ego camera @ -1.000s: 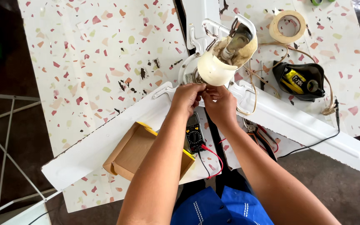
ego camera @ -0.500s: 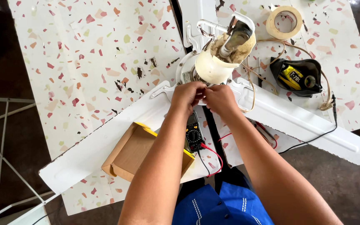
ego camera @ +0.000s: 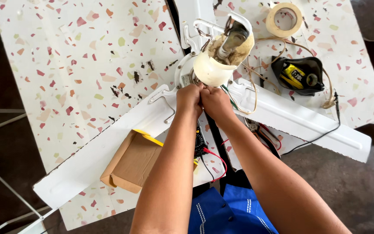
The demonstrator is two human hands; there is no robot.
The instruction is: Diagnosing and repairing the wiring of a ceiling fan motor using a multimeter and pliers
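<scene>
Head view looks straight down on two bare forearms reaching forward side by side, meeting at the hub of a white ceiling fan (ego camera: 213,65) laid on a speckled terrazzo worktop (ego camera: 66,65); the left hand (ego camera: 190,99) is curled into a loose fist, knuckles up, its fingertips tucked under and hidden; the right hand (ego camera: 216,103) is curled the same way and presses against the left, thumb side touching; both seem to pinch something small between them at the hub's base, but what it is cannot be told. The fan's cream motor housing sits just beyond the knuckles, stained brown on top with a grey metal shaft rising from it; one white blade (ego camera: 96,151) runs out under the left forearm, another (ego camera: 299,121) past the right hand; thin yellowish wires (ego camera: 249,93) loop beside the right hand. Below the left wrist lies a brown cardboard box (ego camera: 130,162); red and black leads (ego camera: 215,158) trail between the forearms; beyond the right hand sit a black and yellow tool pouch (ego camera: 299,76) and a roll of tape (ego camera: 287,19). Compared with half a second ago, the hands stay clasped at the same spot on the hub; only the framing has shifted slightly.
</scene>
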